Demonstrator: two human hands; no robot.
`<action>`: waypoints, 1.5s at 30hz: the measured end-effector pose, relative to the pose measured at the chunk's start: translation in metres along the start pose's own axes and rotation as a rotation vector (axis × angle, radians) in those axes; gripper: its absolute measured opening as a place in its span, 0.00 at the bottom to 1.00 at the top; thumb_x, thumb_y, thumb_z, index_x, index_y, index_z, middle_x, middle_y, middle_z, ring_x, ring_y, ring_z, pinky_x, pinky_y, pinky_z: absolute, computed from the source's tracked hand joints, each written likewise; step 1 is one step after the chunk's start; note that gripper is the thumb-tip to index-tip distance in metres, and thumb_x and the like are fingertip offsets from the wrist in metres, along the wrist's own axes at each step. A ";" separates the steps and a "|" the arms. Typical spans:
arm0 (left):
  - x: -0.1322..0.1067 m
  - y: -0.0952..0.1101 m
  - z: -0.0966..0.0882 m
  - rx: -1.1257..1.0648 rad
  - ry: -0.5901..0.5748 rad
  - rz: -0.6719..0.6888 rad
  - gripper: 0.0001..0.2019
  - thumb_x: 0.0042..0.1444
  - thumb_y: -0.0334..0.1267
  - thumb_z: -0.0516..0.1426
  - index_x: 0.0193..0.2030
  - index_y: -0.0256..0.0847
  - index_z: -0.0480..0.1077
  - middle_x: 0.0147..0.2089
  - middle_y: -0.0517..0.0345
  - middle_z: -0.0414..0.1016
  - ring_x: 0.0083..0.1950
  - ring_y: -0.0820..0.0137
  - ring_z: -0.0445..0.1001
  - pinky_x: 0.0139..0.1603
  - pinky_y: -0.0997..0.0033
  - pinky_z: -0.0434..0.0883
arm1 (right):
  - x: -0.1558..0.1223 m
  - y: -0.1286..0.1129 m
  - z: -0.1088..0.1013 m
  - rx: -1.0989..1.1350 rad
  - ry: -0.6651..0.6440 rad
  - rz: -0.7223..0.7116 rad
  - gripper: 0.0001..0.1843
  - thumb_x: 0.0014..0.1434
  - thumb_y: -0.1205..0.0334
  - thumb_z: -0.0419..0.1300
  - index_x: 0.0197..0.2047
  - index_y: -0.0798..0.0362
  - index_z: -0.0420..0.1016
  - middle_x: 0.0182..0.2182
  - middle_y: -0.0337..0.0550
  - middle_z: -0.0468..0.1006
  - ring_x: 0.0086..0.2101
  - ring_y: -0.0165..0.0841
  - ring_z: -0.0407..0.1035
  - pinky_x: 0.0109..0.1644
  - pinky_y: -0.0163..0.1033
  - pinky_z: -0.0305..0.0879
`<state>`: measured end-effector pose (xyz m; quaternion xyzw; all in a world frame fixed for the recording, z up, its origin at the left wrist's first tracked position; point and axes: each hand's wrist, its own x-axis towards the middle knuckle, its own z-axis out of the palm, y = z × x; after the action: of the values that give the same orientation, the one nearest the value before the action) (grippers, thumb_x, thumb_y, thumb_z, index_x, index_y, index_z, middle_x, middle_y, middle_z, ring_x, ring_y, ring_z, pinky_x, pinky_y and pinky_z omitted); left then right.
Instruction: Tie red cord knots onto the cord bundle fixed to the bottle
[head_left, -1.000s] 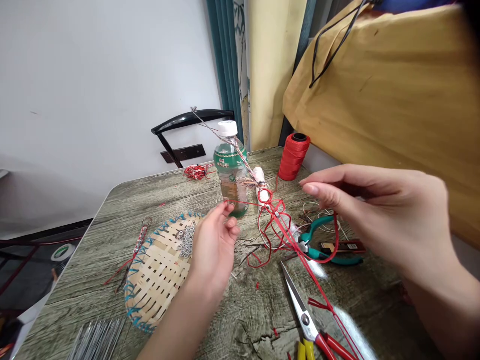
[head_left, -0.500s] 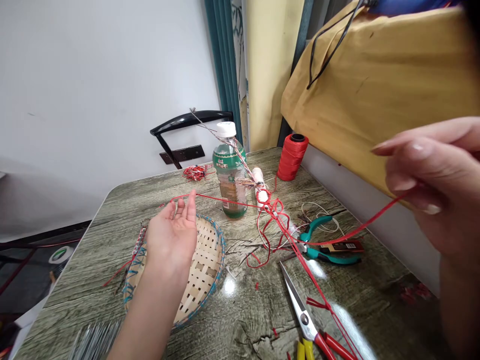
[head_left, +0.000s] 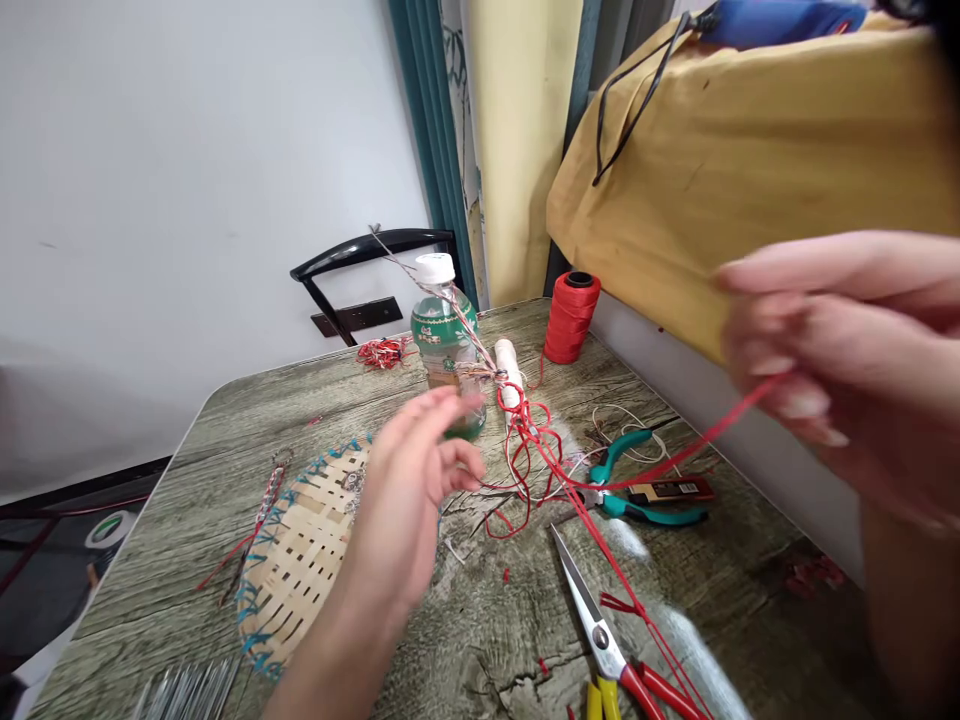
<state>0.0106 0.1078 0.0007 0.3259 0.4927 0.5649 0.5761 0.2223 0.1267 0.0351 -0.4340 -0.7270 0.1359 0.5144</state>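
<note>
My right hand (head_left: pixel 840 370) is closed on a red cord (head_left: pixel 697 445), pinching it between the fingers. The cord runs left to a knotted red cluster (head_left: pixel 529 425) in front of a green-labelled bottle (head_left: pixel 442 340). My left hand (head_left: pixel 409 480), slightly blurred, reaches over the edge of a woven bamboo basket (head_left: pixel 300 560). Its fingers are apart and bent, with nothing visible in them. A strand from the cluster ends close to its fingertips. Braided multicoloured strings (head_left: pixel 465 325) slant up from the cluster past the bottle.
Scissors (head_left: pixel 600 635) lie in front, with teal-handled pliers (head_left: pixel 622 480) behind them. A red thread spool (head_left: pixel 571 318) and a white roll (head_left: pixel 508 370) stand near the back. A tangle of thread (head_left: pixel 382 352) and thin metal rods (head_left: pixel 187 690) are at left.
My left hand has moved right and down, away from the red strand that stretched across its fingers. That strand has gone slack. My right hand keeps its cord and has shifted slightly left.
</note>
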 end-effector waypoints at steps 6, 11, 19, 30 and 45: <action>-0.007 -0.009 0.015 0.211 -0.221 -0.086 0.10 0.53 0.42 0.55 0.37 0.37 0.68 0.27 0.61 0.67 0.22 0.79 0.64 0.24 0.77 0.62 | 0.013 0.008 0.027 0.347 -0.390 0.382 0.13 0.52 0.61 0.60 0.41 0.58 0.75 0.20 0.35 0.68 0.18 0.21 0.59 0.18 0.27 0.55; -0.003 -0.013 0.016 0.229 -0.216 -0.084 0.09 0.53 0.39 0.56 0.38 0.36 0.69 0.21 0.64 0.64 0.22 0.79 0.60 0.24 0.79 0.60 | 0.008 0.024 0.051 0.538 -0.652 0.428 0.14 0.58 0.63 0.53 0.45 0.58 0.72 0.21 0.34 0.64 0.21 0.21 0.55 0.21 0.27 0.50; -0.004 -0.014 0.014 0.182 -0.186 -0.088 0.08 0.51 0.38 0.58 0.35 0.36 0.69 0.21 0.64 0.65 0.23 0.79 0.62 0.26 0.79 0.62 | 0.009 0.035 0.045 0.598 -0.743 0.455 0.11 0.55 0.57 0.57 0.31 0.58 0.71 0.18 0.31 0.60 0.20 0.20 0.51 0.21 0.28 0.46; 0.001 -0.017 0.016 0.090 -0.199 -0.058 0.09 0.51 0.40 0.58 0.33 0.36 0.71 0.29 0.61 0.66 0.23 0.81 0.61 0.24 0.80 0.63 | 0.019 0.032 0.009 0.127 -0.688 0.282 0.16 0.58 0.58 0.53 0.46 0.54 0.73 0.32 0.41 0.73 0.31 0.28 0.65 0.33 0.33 0.60; 0.003 -0.019 0.016 0.019 -0.209 -0.065 0.06 0.49 0.35 0.59 0.33 0.36 0.73 0.26 0.62 0.67 0.23 0.81 0.60 0.25 0.81 0.60 | 0.000 0.017 0.052 0.703 -0.402 0.403 0.05 0.47 0.63 0.65 0.29 0.53 0.79 0.38 0.42 0.76 0.40 0.32 0.69 0.46 0.39 0.64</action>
<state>0.0315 0.1107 -0.0126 0.3721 0.4457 0.5041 0.6394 0.1854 0.1497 0.0014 -0.3308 -0.6232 0.5537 0.4422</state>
